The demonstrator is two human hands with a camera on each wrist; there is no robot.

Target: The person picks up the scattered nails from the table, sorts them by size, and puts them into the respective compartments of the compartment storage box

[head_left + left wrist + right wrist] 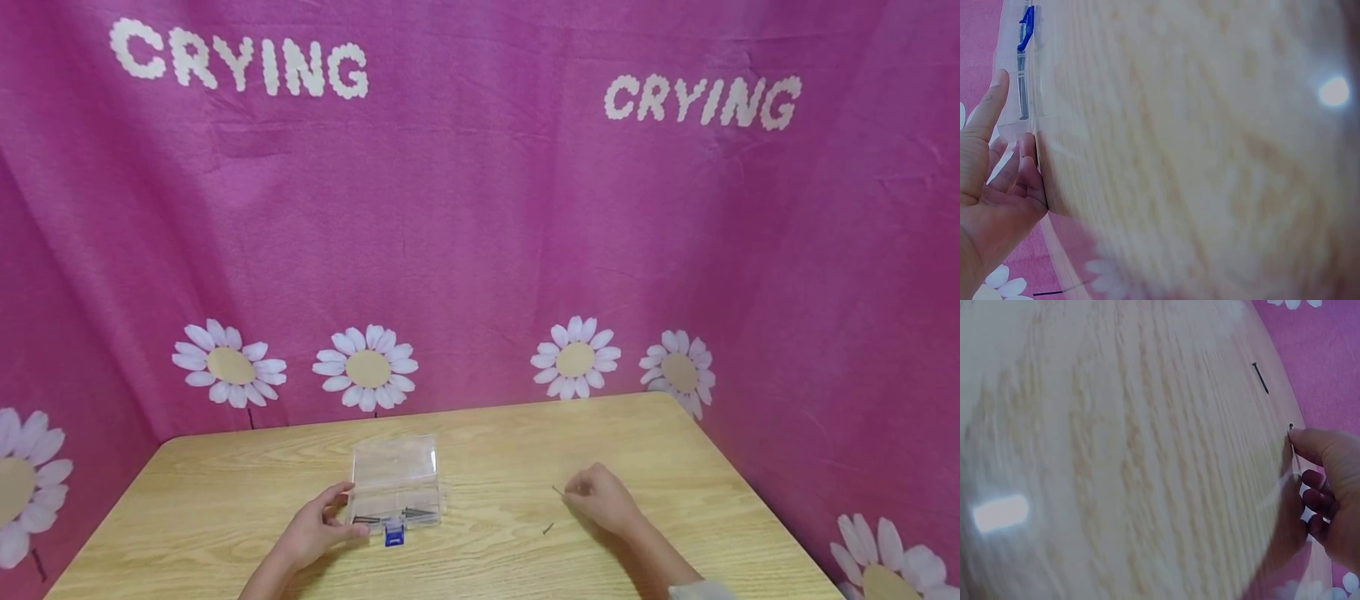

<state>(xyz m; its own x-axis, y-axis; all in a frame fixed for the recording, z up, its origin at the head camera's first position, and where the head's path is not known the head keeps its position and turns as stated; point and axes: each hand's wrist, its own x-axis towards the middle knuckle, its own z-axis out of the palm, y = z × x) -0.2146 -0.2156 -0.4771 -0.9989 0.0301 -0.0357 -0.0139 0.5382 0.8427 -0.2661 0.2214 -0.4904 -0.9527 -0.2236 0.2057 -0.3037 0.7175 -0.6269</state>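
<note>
A clear plastic box [405, 492] stands on the table with its lid raised at the back and a blue latch [393, 535] hanging at the front. Several dark nails [420, 512] lie in its front compartments. My left hand [309, 530] grips the box's left end, thumb along the front and fingers at the side. Farther right, my right hand [602, 498] pinches a thin dark nail [557, 490] between thumb and fingertips, just above the table. Another nail [1260, 378] lies loose on the wood near that hand.
The light wood table [480, 575] carries the box and the loose nail. A pink curtain [465, 208] with white letters and daisies hangs behind the table and along both sides.
</note>
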